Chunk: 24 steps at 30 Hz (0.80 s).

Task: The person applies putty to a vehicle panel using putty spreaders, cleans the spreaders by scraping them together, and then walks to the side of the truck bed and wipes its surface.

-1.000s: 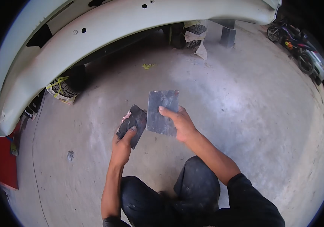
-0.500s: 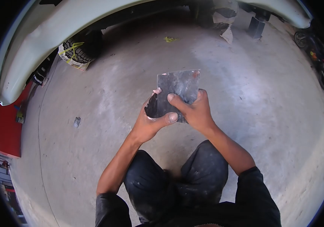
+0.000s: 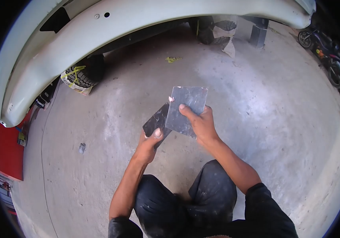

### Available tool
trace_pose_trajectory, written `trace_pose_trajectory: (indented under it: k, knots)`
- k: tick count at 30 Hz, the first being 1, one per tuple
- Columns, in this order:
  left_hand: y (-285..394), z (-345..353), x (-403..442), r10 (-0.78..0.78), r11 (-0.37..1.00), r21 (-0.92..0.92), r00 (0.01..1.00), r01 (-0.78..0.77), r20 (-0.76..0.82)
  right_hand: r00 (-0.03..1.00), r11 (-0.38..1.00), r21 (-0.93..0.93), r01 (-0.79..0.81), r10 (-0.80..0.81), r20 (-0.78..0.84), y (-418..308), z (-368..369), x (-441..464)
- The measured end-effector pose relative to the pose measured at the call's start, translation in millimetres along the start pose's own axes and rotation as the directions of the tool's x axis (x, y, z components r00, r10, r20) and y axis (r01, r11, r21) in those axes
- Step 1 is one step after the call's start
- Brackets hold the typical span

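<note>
My left hand (image 3: 149, 146) grips a dark, smeared plate (image 3: 156, 120), with the thumb on its face. A flat grey rectangular plate (image 3: 187, 97) is pinched in my right hand (image 3: 203, 123), thumb on top and fingers hidden behind. The grey plate's left edge overlaps the dark plate's upper right side. A small lump of pink paste (image 3: 171, 99) clings to the grey plate's left edge.
A pale vehicle panel (image 3: 138, 22) arches overhead. Beyond it are a partly covered tyre (image 3: 82, 76), a dark support block (image 3: 258, 36) and motorcycles (image 3: 330, 59). A red panel (image 3: 5, 146) stands at the left; a small crumpled scrap (image 3: 82, 148) lies on the concrete floor.
Half a second ago the plates overlapped more, with both thumbs over them. Now my left hand has moved down and left with the dark plate. The view has tilted up, showing more of the panel.
</note>
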State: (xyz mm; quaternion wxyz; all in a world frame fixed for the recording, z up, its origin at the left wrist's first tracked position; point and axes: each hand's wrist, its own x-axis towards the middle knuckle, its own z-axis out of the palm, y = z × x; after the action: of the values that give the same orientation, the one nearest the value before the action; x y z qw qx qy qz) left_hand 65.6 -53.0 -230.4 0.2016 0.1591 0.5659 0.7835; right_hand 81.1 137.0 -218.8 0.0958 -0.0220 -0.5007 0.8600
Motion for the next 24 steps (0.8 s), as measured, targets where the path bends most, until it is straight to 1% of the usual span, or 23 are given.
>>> trace_pose_trajectory:
  k: [1, 2, 3, 4, 5, 6, 7, 8, 10, 11, 14, 15, 17, 19, 21, 22, 23, 24]
  knots:
    - [0.0, 3.4, -0.8, -0.013, 0.998, 0.055, 1.000, 0.012, 0.016, 0.999, 0.997, -0.081, -0.005, 0.009, 0.049, 4.1, 0.8, -2.8]
    - [-0.4, 5.0, -2.4, -0.027, 0.994, 0.111, 0.999, 0.024, 0.030, 0.991, 0.971, -0.237, 0.043, -0.012, 0.132, 7.3, 2.6, -8.8]
    - [-4.9, -5.7, -0.7, -0.211, 0.976, 0.059, 0.977, 0.209, 0.036, 0.976, 0.919, -0.382, 0.098, -0.015, 0.215, 9.8, 6.4, -16.7]
    - [-9.8, -12.7, -3.4, -0.210, 0.974, 0.106, 0.975, 0.202, 0.067, 0.956, 0.845, -0.509, 0.162, -0.006, 0.294, 12.1, 8.6, -24.7]
    - [-12.4, -16.8, -3.1, -0.207, 0.970, 0.153, 0.973, 0.190, 0.105, 0.954, 0.874, -0.455, 0.169, -0.029, 0.298, 11.6, 9.1, -29.2]
    - [-8.1, -13.5, -2.9, -0.203, 0.965, 0.198, 0.969, 0.174, 0.141, 0.957, 0.942, -0.328, 0.068, 0.030, 0.288, 8.4, 8.6, -28.4]
    - [1.9, 0.1, -7.5, -0.115, 0.993, 0.059, 0.981, 0.107, 0.154, 0.952, 0.981, -0.193, -0.034, 0.091, 0.294, 3.5, 7.6, -24.9]
    - [2.7, 2.2, -4.0, -0.151, 0.984, -0.070, 0.979, 0.162, 0.138, 0.938, 0.989, -0.054, -0.138, 0.148, 0.314, -0.5, 7.2, -19.6]
    - [5.0, 1.9, 5.1, -0.234, 0.910, -0.325, 0.965, 0.259, 0.115, 0.931, 0.931, 0.201, -0.306, 0.247, 0.270, 1.3, -4.4, -6.8]
    - [6.9, -0.4, 17.9, -0.259, 0.919, -0.281, 0.960, 0.278, 0.104, 0.918, 0.865, 0.333, -0.376, 0.300, 0.259, 4.0, -8.1, -2.6]
    - [-20.6, -33.4, 31.7, -0.171, 0.981, -0.125, 0.963, 0.147, -0.210, 0.963, 0.909, 0.335, -0.248, 0.192, 0.190, 2.7, -19.7, 2.6]
    - [-7.2, -20.3, 29.4, -0.116, 0.977, -0.200, 0.969, 0.072, -0.216, 0.968, 0.921, 0.312, -0.235, 0.191, 0.164, 2.8, -23.0, 4.7]
    - [-7.8, -21.1, 28.4, -0.002, 1.000, 0.028, 0.983, 0.007, -0.181, 0.978, 0.952, 0.231, -0.199, 0.179, 0.105, 1.0, -22.0, 6.7]
    - [-13.5, -21.8, 26.5, 0.114, 0.961, 0.262, 0.988, -0.085, -0.100, 0.983, 0.967, 0.178, -0.181, 0.174, 0.053, 0.4, -21.9, 7.1]
    - [-12.8, -8.2, 19.7, 0.034, 0.978, 0.209, 0.993, -0.010, -0.114, 0.983, 0.971, 0.148, -0.185, 0.186, 0.010, 3.0, -24.4, 6.4]
    - [-8.4, -0.7, 18.7, 0.005, 0.983, 0.180, 0.992, 0.018, -0.126, 0.989, 0.980, 0.134, -0.149, 0.151, -0.003, 3.8, -24.4, 6.1]
    - [-7.1, -0.3, 17.9, 0.010, 0.965, 0.260, 0.993, 0.022, -0.120, 0.993, 0.986, 0.117, -0.115, 0.117, -0.006, 5.1, -24.6, 6.2]
    - [-5.3, 0.0, 18.2, -0.004, 0.965, 0.261, 0.996, 0.028, -0.091, 0.996, 0.991, 0.102, -0.084, 0.085, -0.004, 6.2, -24.5, 7.9]
